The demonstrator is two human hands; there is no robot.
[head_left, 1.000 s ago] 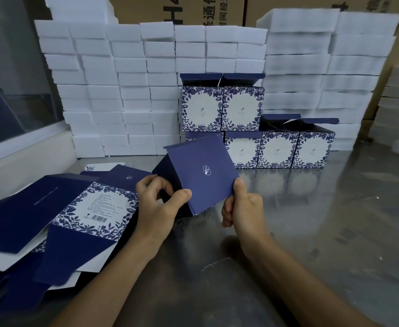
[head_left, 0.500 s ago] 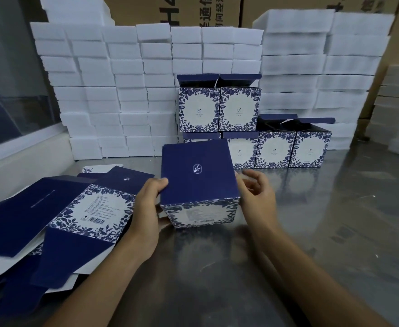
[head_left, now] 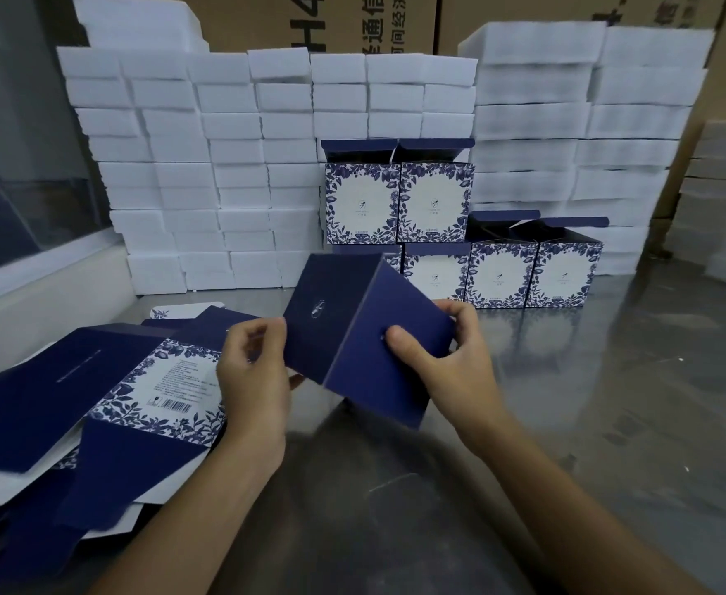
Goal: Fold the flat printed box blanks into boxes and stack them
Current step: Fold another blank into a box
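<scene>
"Holding the half-formed box (head_left: 365,337) tilted above the table (head_left: 610,423), is she?"

"The person is, yes. The right hand (head_left: 451,362) grips its near navy panel, thumb pressed on the face and fingers curled behind the far edge. The left hand (head_left: 253,371) is curled at the box's left edge; it seems to pinch that edge, though the contact itself is partly hidden."

"And the rest of the work?"

"The flat blanks (head_left: 108,401) lie in a loose heap just left of the left hand. The finished boxes (head_left: 464,246) stand stacked at the back, against the white foam blocks (head_left: 223,165), lids up."

"What could spoil it from here?"

"Likely a crooked fold. The box is skewed in the air, so pressing a flap now could crease the card off its score line. The left forearm also hangs over the heap of blanks, and a careless sweep might push them off the table's edge."
</scene>
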